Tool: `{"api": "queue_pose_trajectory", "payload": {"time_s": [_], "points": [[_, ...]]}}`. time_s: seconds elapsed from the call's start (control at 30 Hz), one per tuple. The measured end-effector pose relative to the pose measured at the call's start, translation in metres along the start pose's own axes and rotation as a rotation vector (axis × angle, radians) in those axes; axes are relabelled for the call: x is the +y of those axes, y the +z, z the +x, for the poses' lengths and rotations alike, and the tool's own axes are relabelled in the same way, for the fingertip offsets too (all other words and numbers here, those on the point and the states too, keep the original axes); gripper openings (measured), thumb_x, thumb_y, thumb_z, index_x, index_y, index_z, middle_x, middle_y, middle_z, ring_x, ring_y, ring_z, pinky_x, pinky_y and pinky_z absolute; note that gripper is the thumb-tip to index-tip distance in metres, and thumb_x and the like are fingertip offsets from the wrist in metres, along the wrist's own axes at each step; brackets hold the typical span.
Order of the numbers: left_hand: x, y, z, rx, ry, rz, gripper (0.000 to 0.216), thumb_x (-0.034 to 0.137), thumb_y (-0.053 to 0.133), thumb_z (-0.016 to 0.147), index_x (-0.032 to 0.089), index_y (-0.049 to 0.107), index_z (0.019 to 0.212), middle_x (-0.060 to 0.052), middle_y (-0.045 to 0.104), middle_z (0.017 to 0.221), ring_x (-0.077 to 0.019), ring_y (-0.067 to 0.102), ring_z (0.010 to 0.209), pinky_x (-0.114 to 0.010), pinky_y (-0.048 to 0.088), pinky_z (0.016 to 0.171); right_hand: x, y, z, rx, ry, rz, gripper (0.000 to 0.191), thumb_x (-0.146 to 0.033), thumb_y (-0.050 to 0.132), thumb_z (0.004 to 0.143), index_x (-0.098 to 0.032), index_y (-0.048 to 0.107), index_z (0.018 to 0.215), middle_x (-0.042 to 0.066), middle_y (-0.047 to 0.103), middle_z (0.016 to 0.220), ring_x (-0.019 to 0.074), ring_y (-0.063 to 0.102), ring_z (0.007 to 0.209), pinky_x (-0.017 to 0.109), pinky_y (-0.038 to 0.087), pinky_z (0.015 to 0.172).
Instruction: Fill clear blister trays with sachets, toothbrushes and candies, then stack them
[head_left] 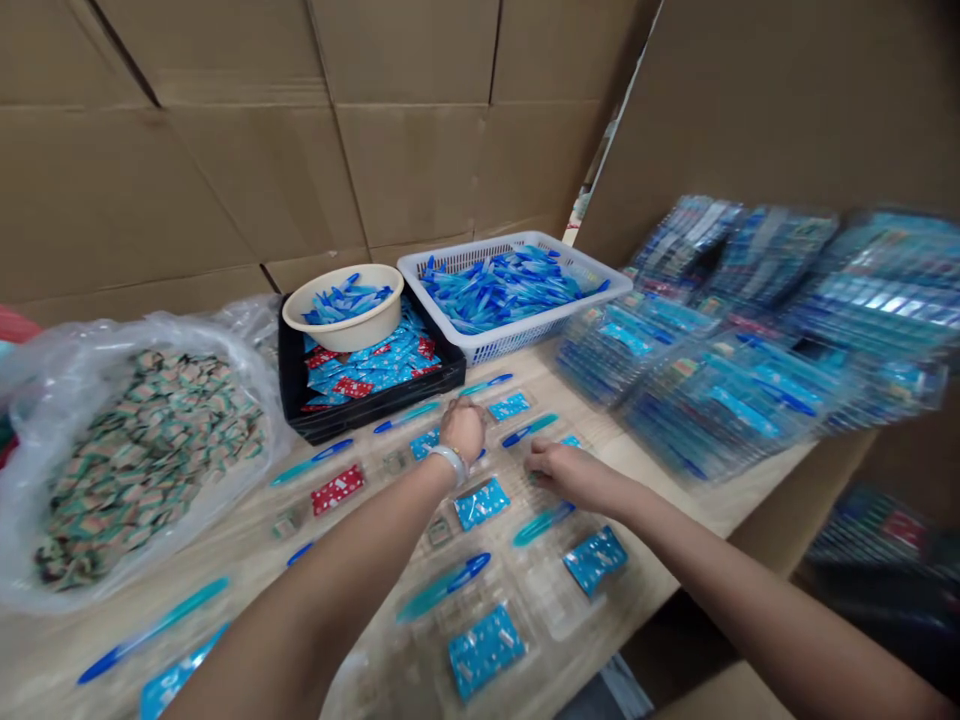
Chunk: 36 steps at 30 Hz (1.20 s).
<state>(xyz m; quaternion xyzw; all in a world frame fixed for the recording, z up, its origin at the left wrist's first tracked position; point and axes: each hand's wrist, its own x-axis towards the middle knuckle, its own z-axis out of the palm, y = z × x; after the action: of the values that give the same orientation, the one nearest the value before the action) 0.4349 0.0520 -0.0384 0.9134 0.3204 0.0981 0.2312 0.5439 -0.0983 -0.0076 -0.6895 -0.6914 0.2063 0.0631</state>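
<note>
My left hand, with a pale bangle at the wrist, is over the far rows of clear plastic trays, beside a blue patterned packet. Its fingers curl downward; whatever they grip is hidden. To its right, my right hand has thumb and fingers drawn together low over another tray; I cannot make out what is in them. Around the hands lie blue-and-teal pens, a blue packet, a red packet and a small square piece, set in tray compartments.
At left stands a plastic bag of small beige-green pieces. Behind are a black crate of packets, a cream bowl and a white basket of pens. Stacked filled packs crowd the right. Cardboard walls the back.
</note>
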Motion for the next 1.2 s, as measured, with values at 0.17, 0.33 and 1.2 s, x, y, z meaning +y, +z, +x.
{"api": "queue_pose_trajectory", "payload": {"time_s": [0.17, 0.33, 1.2], "points": [[0.000, -0.001, -0.001, -0.036, 0.055, 0.118, 0.027, 0.017, 0.037, 0.078, 0.013, 0.064, 0.073, -0.011, 0.054, 0.084, -0.0213, 0.046, 0.085, -0.031, 0.036, 0.077, 0.003, 0.002, 0.001, -0.059, -0.014, -0.092, 0.016, -0.004, 0.043, 0.066, -0.016, 0.053, 0.064, 0.004, 0.049, 0.076, 0.0116, 0.045, 0.061, 0.023, 0.029, 0.055], [0.002, -0.004, -0.004, -0.002, 0.068, 0.135, 0.027, 0.013, 0.035, 0.078, 0.013, 0.060, 0.087, -0.010, 0.054, 0.089, -0.0208, 0.044, 0.089, -0.031, 0.035, 0.079, 0.000, 0.000, 0.001, -0.074, -0.035, -0.079, 0.018, -0.002, 0.041, 0.064, -0.017, 0.051, 0.068, 0.004, 0.051, 0.079, 0.0124, 0.048, 0.066, 0.022, 0.030, 0.057], [-0.011, 0.004, -0.032, 0.042, 0.328, 0.244, 0.029, 0.027, 0.035, 0.084, 0.014, 0.052, 0.104, -0.009, 0.051, 0.111, -0.0214, 0.038, 0.106, -0.035, 0.031, 0.089, -0.008, 0.012, -0.011, 0.108, -0.035, -0.002, 0.020, -0.011, 0.038, 0.079, -0.016, 0.056, 0.071, 0.004, 0.053, 0.075, 0.0139, 0.049, 0.074, 0.024, 0.037, 0.066]]}}
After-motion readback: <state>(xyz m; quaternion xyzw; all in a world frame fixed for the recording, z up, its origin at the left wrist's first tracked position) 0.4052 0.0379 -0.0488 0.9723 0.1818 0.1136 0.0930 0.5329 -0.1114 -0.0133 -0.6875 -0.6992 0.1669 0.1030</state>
